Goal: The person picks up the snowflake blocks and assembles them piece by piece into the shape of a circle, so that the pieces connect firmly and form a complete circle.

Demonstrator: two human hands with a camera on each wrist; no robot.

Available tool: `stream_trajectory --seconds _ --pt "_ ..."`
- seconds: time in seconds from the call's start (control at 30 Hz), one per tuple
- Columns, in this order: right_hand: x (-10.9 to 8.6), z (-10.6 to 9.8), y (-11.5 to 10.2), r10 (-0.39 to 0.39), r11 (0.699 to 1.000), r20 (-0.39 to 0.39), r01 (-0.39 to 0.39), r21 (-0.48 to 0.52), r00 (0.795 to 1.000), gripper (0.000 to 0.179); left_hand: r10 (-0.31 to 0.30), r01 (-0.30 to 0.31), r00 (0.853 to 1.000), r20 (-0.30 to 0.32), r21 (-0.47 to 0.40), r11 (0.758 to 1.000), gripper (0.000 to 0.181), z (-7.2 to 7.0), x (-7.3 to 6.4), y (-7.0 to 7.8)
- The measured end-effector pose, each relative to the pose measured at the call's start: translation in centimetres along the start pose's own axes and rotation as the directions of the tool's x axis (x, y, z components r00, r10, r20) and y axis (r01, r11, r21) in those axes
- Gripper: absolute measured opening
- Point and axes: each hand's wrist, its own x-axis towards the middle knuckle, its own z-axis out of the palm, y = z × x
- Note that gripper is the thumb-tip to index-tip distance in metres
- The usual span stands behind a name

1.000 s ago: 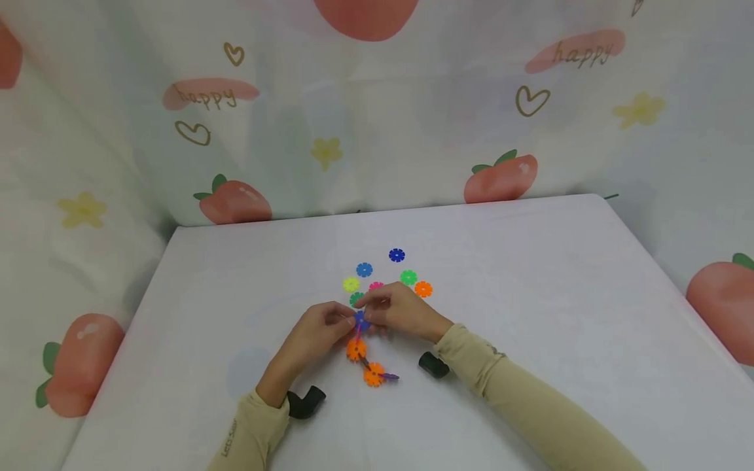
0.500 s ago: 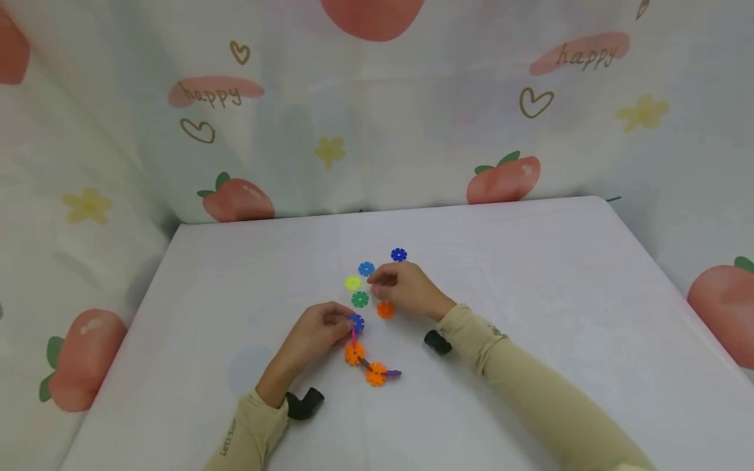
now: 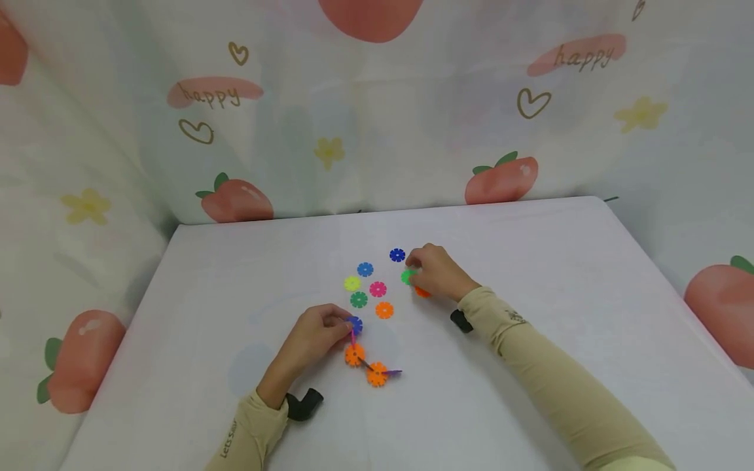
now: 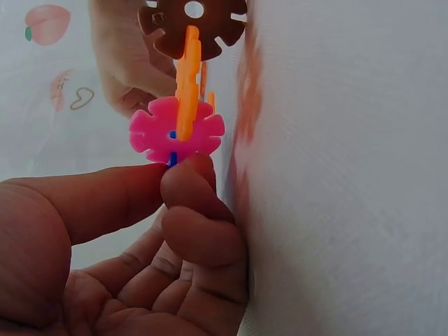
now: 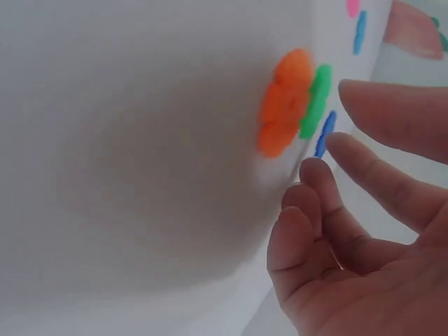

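Note:
My left hand (image 3: 315,337) pinches a blue notched snowflake disc (image 3: 356,325) between thumb and fingers. That disc ends a linked chain: a pink disc (image 4: 150,131), an orange disc (image 3: 354,355), a brown disc (image 4: 217,45), a second orange disc (image 3: 377,375) and a purple disc (image 3: 393,372). Over at the right, my right hand (image 3: 440,271) hovers by a light green disc (image 3: 407,277) and a loose orange disc (image 3: 422,292), partly covering both. In the right wrist view its thumb and fingers are spread apart, with nothing between them.
Loose discs lie flat on the white table (image 3: 530,261): dark blue (image 3: 397,255), light blue (image 3: 365,269), yellow (image 3: 352,283), pink (image 3: 378,289), dark green (image 3: 359,299) and orange (image 3: 385,310). Black camera mounts (image 3: 305,405) sit at both wrists. A patterned curtain (image 3: 400,118) hangs behind.
From beside the blue disc, my right hand has moved right and away over the loose discs. An orange disc shows on the table where that hand was. My left hand keeps its hold.

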Motion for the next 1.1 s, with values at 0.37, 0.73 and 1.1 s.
stream_trajectory --seconds 0.37,0.73,1.1 --pt "-0.2 0.2 0.6 0.015 0.996 -0.006 -0.015 0.085 1.000 0.017 0.009 -0.008 1.000 0.024 -0.038 0.999 0.019 0.0 0.3 -0.2" --pt "-1.2 0.8 0.6 -0.017 0.976 -0.071 0.032 0.216 0.997 0.015 0.005 -0.004 0.999 0.031 -0.032 0.999 0.018 -0.2 0.5 -0.1" --pt "-2.5 2.5 -1.3 -0.126 0.956 -0.011 0.125 0.266 0.992 0.013 -0.001 0.003 0.999 0.037 -0.036 0.999 0.018 -0.1 0.9 -0.1"
